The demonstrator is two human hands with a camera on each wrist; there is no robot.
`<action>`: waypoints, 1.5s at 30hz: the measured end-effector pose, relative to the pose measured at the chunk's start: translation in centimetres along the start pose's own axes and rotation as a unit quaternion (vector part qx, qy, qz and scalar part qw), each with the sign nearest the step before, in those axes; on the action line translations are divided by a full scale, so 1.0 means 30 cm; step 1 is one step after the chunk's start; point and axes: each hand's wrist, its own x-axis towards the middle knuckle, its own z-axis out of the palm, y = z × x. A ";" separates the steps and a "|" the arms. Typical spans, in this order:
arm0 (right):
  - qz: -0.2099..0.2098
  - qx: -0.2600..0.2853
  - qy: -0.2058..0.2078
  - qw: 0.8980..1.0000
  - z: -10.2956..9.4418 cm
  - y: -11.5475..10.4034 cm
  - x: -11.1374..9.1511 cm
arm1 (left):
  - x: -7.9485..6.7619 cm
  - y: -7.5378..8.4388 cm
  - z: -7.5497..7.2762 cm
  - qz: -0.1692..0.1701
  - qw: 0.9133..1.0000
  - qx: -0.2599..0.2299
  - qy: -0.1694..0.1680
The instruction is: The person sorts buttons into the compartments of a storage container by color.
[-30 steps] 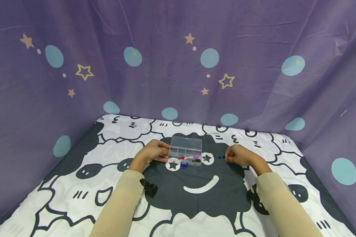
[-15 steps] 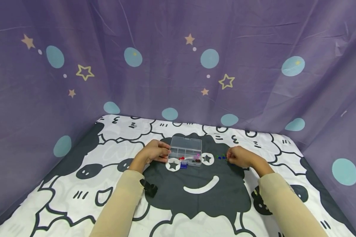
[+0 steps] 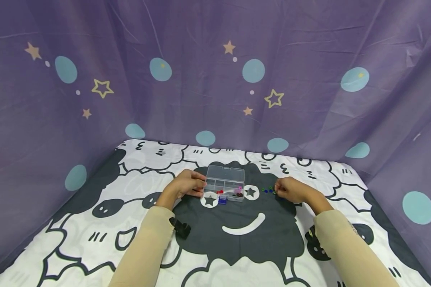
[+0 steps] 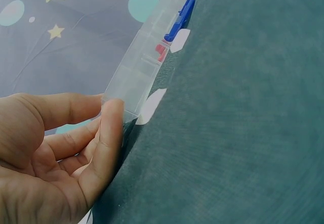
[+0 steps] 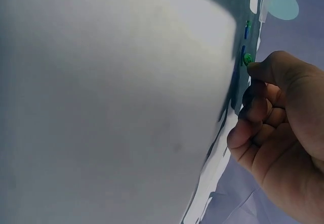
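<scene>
My left hand (image 3: 187, 183) grips the left end of a clear plastic compartment box (image 3: 223, 184) with its lid up. In the left wrist view, thumb and fingers hold the box's corner. Small red pieces (image 3: 220, 191), pink pieces (image 3: 238, 188) and dark pieces (image 3: 238, 195) lie in its compartments, and a blue latch (image 3: 222, 200) hangs at the front. To the right, my right hand (image 3: 290, 189) pinches a small green bead (image 5: 248, 58) close to the cloth, at the right end of a short line of green and blue beads (image 3: 266, 191).
A sheep-patterned cloth (image 3: 215, 247) covers the surface under both hands. Behind and at the sides hangs a purple curtain (image 3: 201, 107) with stars and blue spots. A black wrist strap mount (image 3: 180, 227) sits at the left cuff.
The right hand has shifted slightly right and down, and a green bead now shows at its fingertips at the line's end. The left hand and the box have stayed put.
</scene>
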 end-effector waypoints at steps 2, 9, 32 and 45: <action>-0.006 -0.003 0.005 1.000 0.000 -0.008 0.004 | 0.000 -0.002 -0.001 0.001 1.000 0.000 0.000; 0.001 -0.006 0.021 1.000 -0.002 -0.038 0.018 | -0.005 0.002 0.002 0.002 1.000 0.004 -0.004; -0.054 -0.004 0.076 0.996 -0.007 -0.173 0.124 | -0.009 0.000 -0.001 0.002 1.000 0.005 -0.005; -0.079 0.000 0.082 0.993 0.022 -0.255 0.193 | -0.019 0.003 0.002 0.005 1.000 0.011 -0.005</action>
